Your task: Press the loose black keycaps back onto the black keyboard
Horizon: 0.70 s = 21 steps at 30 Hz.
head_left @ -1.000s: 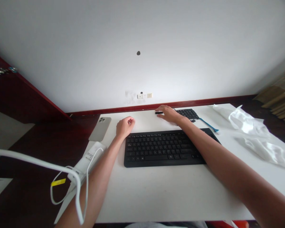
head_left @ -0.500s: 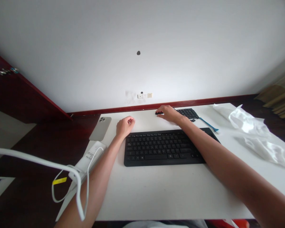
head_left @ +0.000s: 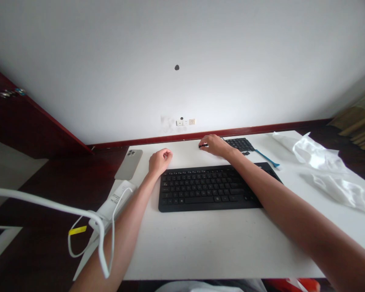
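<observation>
On the white table lies a wide black keyboard [head_left: 197,188]. My right hand [head_left: 214,145] reaches past it to the far edge, its fingers bent around small black pieces [head_left: 203,145] that look like keycaps. Most of those pieces are hidden under the fingers. My left hand [head_left: 160,161] rests by the keyboard's far left corner with its fingers curled in; whether anything is inside cannot be seen. Right of my right wrist are a block of black keys [head_left: 239,144], a few loose dark pieces [head_left: 245,153] and a blue-handled brush [head_left: 266,157].
A grey phone [head_left: 128,164] lies at the table's left edge. Nearer me, a white power strip [head_left: 112,200] sits there with a white cable [head_left: 48,205] arching in front. Crumpled translucent plastic [head_left: 314,154] covers part of the right side. A wall stands behind.
The fingers of my right hand have shifted slightly over the small black pieces. My left hand stays curled in the same place. The view has moved a little.
</observation>
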### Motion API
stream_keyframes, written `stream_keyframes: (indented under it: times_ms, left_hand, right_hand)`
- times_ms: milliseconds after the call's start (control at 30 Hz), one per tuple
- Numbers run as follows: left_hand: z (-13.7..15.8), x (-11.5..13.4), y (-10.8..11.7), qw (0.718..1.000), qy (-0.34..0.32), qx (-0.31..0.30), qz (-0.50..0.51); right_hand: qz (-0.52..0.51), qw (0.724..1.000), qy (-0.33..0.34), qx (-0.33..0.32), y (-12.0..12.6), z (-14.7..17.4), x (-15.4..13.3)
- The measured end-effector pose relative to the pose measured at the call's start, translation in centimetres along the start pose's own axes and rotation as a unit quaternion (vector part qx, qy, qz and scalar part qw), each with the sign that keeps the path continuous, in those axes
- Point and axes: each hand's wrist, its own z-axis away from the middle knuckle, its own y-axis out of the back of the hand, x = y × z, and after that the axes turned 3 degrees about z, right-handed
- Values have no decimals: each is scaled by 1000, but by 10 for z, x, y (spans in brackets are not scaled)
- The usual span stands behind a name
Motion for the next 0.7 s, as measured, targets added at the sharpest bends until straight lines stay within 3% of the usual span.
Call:
stream_keyframes:
  times_ms: [467, 700]
  left_hand:
    - [1, 3, 3, 1000, -1, -5, 4]
    - [0, 1, 1, 1000, -1, 0, 3]
  right_hand:
    - [49, 997, 3, -59, 30, 6, -25]
    - [42, 986, -3, -161, 43, 13, -36]
